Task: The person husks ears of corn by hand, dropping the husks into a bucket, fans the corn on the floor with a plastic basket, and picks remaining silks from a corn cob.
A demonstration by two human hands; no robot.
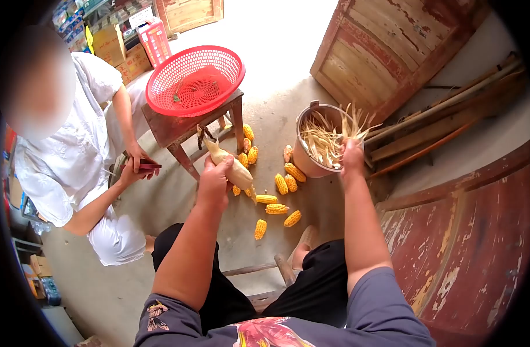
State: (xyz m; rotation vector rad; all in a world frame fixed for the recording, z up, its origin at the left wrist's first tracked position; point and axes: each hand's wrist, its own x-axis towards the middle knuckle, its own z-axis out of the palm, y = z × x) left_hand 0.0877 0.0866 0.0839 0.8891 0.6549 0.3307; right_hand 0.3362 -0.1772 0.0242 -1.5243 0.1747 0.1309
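Observation:
My left hand [214, 178] is wrapped around an ear of corn [239, 174] in its pale dry husk, held above the floor near the stool. Dark dried strands stick out at the ear's upper end. On the other side, my right hand [352, 155] is closed on a bunch of dry corn husks [356, 123] at the right rim of a bucket [313, 166]. More loose husks [319, 137] fill much of that bucket. Between my hands, several bare yellow corn cobs with kernels [276, 209] lie scattered on the floor.
A red plastic basket [237, 74] rests on a wooden stool [165, 130]. To the left sits a person in white [62, 173], holding a dark red object [150, 167]. Worn wooden doors [386, 52] and leaning poles [433, 124] line the right side.

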